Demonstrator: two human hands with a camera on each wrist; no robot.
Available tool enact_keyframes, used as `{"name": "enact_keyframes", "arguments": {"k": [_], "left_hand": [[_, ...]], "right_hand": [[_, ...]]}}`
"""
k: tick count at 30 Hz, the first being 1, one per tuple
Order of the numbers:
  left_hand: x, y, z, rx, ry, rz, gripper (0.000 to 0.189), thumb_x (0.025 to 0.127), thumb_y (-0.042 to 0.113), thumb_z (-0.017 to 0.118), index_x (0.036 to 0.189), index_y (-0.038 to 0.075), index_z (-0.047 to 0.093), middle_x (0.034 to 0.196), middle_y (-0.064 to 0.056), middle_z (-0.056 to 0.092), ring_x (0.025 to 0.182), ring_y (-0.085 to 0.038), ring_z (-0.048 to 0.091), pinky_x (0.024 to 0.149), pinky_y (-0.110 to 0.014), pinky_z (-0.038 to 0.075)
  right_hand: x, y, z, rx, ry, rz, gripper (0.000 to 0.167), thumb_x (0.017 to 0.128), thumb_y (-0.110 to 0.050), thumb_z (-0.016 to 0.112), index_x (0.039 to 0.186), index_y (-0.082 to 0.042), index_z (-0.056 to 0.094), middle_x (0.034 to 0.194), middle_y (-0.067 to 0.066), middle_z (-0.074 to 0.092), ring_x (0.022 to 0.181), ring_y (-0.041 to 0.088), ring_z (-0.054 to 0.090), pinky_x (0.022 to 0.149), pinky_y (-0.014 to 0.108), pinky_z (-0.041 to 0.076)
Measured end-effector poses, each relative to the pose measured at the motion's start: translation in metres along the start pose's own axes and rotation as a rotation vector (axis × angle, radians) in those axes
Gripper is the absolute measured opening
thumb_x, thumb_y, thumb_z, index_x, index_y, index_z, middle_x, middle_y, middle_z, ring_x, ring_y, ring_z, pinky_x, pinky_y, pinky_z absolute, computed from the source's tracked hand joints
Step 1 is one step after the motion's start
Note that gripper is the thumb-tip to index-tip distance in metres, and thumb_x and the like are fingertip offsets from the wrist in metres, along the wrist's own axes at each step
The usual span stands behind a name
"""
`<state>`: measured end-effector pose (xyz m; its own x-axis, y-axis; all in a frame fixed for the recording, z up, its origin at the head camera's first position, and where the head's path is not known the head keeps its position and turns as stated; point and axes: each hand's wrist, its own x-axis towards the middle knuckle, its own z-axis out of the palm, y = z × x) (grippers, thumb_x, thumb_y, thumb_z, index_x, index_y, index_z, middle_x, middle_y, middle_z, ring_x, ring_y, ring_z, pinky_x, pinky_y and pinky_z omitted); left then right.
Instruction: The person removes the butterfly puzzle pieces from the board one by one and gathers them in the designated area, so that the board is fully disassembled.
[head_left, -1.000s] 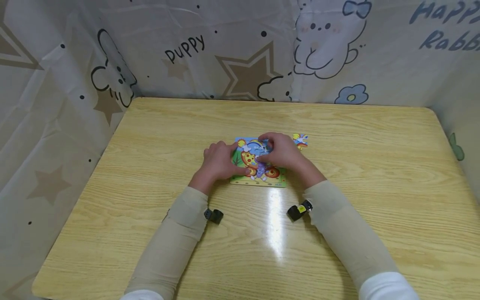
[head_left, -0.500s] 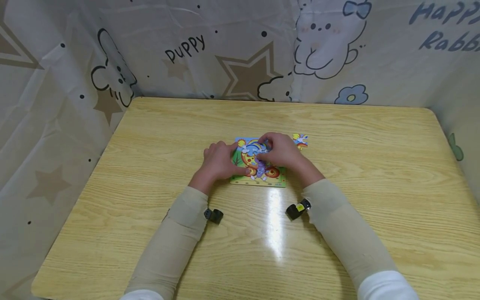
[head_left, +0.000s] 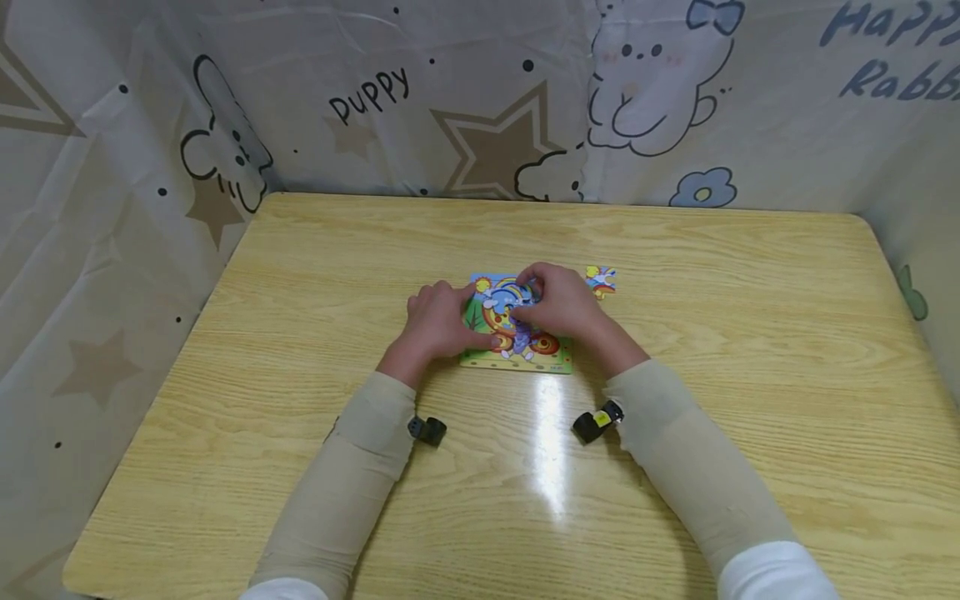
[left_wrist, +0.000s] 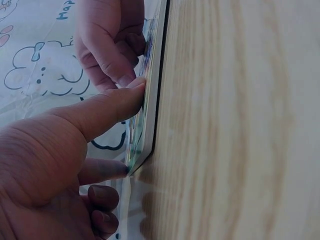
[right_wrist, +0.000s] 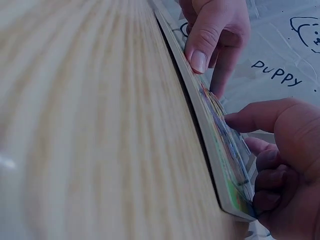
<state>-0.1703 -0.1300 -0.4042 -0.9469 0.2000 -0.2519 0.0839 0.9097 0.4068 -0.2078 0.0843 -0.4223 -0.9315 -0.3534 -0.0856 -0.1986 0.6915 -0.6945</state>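
A colourful jigsaw puzzle board (head_left: 480, 362) with a cartoon picture lies flat on the table. My left hand (head_left: 438, 323) steadies its left side: the straight thumb presses the picture, and the index finger touches the far corner. My right hand (head_left: 567, 302) is over the board's upper right, with thumb and index finger pinching a blue puzzle piece (head_left: 504, 297) against the picture. Those fingers and the palm hide part of the board. In the right wrist view, some pieces along the puzzle surface (right_wrist: 227, 145) look slightly raised. Right of the board lies a loose puzzle piece (head_left: 600, 282).
The wood-grain table (head_left: 337, 275) runs out on all sides of the board. A patterned curtain (head_left: 480, 100) hangs behind and beside it. Black wrist cameras (head_left: 429, 431) sit on the inner sides of both sleeves.
Under the right thumb and index finger the blue piece has shifted slightly and lies flatter in the picture. The left hand and the loose piece stay put.
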Motion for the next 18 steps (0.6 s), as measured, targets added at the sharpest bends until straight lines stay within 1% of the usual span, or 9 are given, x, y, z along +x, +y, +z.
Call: {"name": "enact_keyframes", "arguments": {"k": [7,12,18], "left_hand": [[0.0,0.002,-0.001,-0.007,-0.001,-0.011,0.1,0.073,0.06,0.083,0.152,0.013,0.044,0.119,-0.011,0.049,0.105,-0.029,0.04,0.09,-0.045,0.027],[0.0,0.001,0.0,-0.006,-0.005,-0.016,0.101,0.073,0.06,0.083,0.152,0.013,0.043,0.117,-0.011,0.048,0.104,-0.029,0.04,0.091,-0.045,0.027],[0.001,0.001,0.0,-0.009,-0.008,-0.019,0.101,0.072,0.061,0.083,0.152,0.014,0.044,0.119,-0.011,0.049,0.106,-0.03,0.041,0.092,-0.045,0.027]], "right_hand": [[-0.005,0.003,0.0,0.08,0.028,-0.05,0.045,0.081,-0.029,0.084,0.117,-0.011,0.067,0.073,0.006,0.05,0.062,0.023,0.045,0.06,0.036,0.034],[-0.009,0.004,-0.001,0.126,0.039,-0.083,0.045,0.081,-0.026,0.085,0.118,-0.01,0.066,0.072,0.007,0.047,0.062,0.023,0.044,0.06,0.036,0.034],[-0.016,0.002,-0.003,0.188,0.068,-0.095,0.043,0.082,-0.023,0.085,0.118,-0.01,0.065,0.074,0.008,0.044,0.063,0.024,0.042,0.061,0.037,0.035]]}}
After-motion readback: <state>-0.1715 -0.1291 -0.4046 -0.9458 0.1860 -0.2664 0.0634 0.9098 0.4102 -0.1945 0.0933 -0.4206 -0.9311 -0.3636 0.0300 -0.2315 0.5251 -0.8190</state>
